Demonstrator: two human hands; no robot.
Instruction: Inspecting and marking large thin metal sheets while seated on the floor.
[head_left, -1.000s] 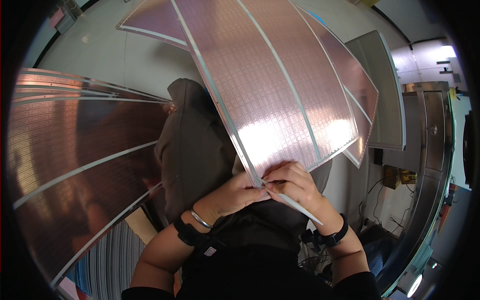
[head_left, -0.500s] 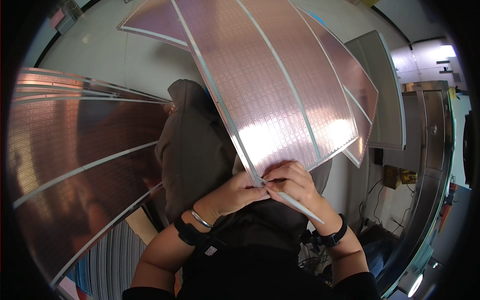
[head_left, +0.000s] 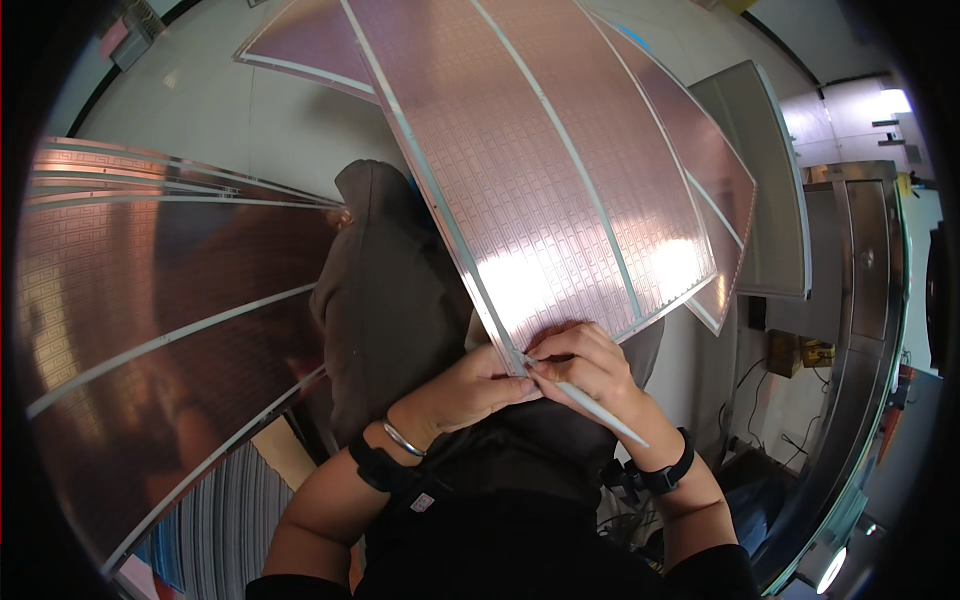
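A large thin copper-pink sheet [head_left: 540,170], patterned with small rectangles and pale strips, rises from my hands toward the top of the view. My left hand [head_left: 470,385] pinches its lower corner from the left. My right hand [head_left: 590,365] grips the same corner and also holds a slim white pen-like tool [head_left: 590,405], its tip at the sheet's edge. Both wrists wear black bands; the left has a metal bangle too. A dark cloth [head_left: 390,310] lies on my lap under the hands.
Further copper sheets [head_left: 150,330] lie stacked at the left, over a ribbed stack of sheet edges [head_left: 230,520] at the lower left. A grey panel [head_left: 770,180] and a metal cabinet [head_left: 860,270] stand at the right, with cables and a small yellow object [head_left: 800,352] below.
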